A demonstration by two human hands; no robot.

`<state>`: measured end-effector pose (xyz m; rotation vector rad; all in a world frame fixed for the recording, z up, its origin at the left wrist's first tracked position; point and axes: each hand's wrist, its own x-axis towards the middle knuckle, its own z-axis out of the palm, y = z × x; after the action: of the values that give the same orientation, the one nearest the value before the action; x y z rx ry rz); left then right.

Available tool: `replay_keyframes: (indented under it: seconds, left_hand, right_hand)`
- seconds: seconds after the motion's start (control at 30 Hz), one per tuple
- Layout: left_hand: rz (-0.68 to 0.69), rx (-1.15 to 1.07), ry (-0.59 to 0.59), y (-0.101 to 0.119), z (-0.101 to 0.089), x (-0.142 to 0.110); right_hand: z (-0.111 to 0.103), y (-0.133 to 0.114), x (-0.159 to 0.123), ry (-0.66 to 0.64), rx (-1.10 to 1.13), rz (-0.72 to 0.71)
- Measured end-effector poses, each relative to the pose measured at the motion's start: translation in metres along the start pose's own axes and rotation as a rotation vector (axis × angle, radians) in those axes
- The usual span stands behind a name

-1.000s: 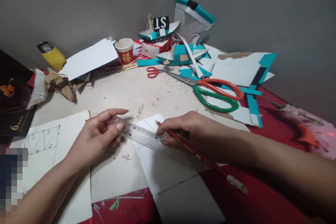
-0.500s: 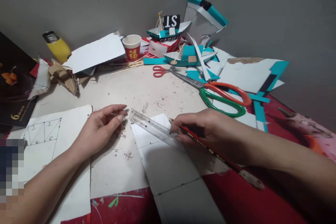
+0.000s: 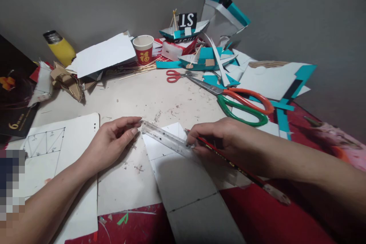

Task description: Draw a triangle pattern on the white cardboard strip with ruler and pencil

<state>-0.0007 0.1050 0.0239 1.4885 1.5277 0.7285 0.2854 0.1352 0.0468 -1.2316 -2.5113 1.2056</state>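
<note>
- Table (image 3: 128, 95): pale top, extends beyond the left hand (image 3: 114, 139) and the right hand (image 3: 217, 139).
- Red cloth (image 3: 251, 213): shows on the near side of both hands.
- Drawing sheet (image 3: 54, 164): left of the left hand; ruled lines form a row of triangles.
- White card (image 3: 185, 179): slants from between the hands toward the person; lines with dots drawn across it.
- Large scissors (image 3: 243, 99): beyond the right hand; one orange handle, one green.
- Paper boats (image 3: 200, 65): two, well beyond the hands.
- Yellow bottle (image 3: 63, 50): tilted, far beyond the left hand.
- Hands: apart. Right closed round the pencil (image 3: 225, 158), fingertips at one end of the ruler (image 3: 162, 136). Left loosely curled, thumb away from forefinger; contact with ruler cannot be told.
- Cup (image 3: 144, 53): upright, well beyond the left hand.
- Ruler: clear, between the hands, over the card; whether resting flat, unclear.
- Pencil: red and black, tip just beside ruler.
- Small scissors (image 3: 173, 76): red-handled, beyond both hands, near the large pair's tips.
</note>
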Motion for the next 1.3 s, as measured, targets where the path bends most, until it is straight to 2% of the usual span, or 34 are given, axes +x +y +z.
replay_keyframes:
  seconds: [0.17, 0.33, 0.47, 0.57, 0.63, 0.73, 0.83, 0.9, 1.03, 1.1, 1.17, 1.3]
  left_hand:
    - [0.003, -0.087, 0.038, 0.008, 0.001, -0.002]
    - [0.030, -0.197, 0.016, 0.017, -0.001, -0.007]
    - [-0.048, -0.230, -0.194, 0.017, -0.006, -0.009]
    - [-0.084, -0.223, -0.398, 0.016, -0.016, -0.008]
    - [-0.098, -0.195, -0.513, 0.016, -0.024, -0.006]
    - [-0.133, -0.162, -0.604, 0.016, -0.033, -0.005]
    - [-0.172, -0.204, -0.582, 0.014, -0.039, -0.004]
    - [-0.188, -0.270, -0.488, 0.012, -0.041, -0.003]
    - [-0.202, -0.347, -0.172, 0.014, -0.044, 0.000]
    - [-0.196, -0.372, -0.090, 0.017, -0.042, 0.001]
    - [-0.170, -0.399, -0.083, 0.020, -0.037, 0.000]
    - [-0.133, -0.424, -0.155, 0.023, -0.020, -0.006]
  right_hand:
    - [0.001, 0.004, -0.002, 0.043, 0.025, -0.020]
    - [0.002, -0.006, -0.001, -0.019, 0.145, -0.105]
    - [-0.001, -0.012, -0.002, -0.094, 0.231, -0.168]
    - [-0.003, -0.011, -0.002, -0.224, 0.325, -0.142]
    - [-0.002, -0.009, 0.000, -0.231, 0.423, -0.106]
    - [0.003, -0.007, 0.005, -0.086, 0.621, -0.009]
    - [0.009, -0.006, 0.012, 0.105, 0.753, 0.026]
    - [0.011, -0.005, 0.015, 0.252, 0.790, 0.007]
    - [0.008, 0.003, 0.023, 0.654, 0.900, -0.008]
    - [0.004, 0.009, 0.027, 0.827, 0.999, 0.024]
    - [0.003, 0.013, 0.031, 0.903, 1.084, 0.065]
    - [0.005, 0.015, 0.036, 0.858, 1.100, 0.065]
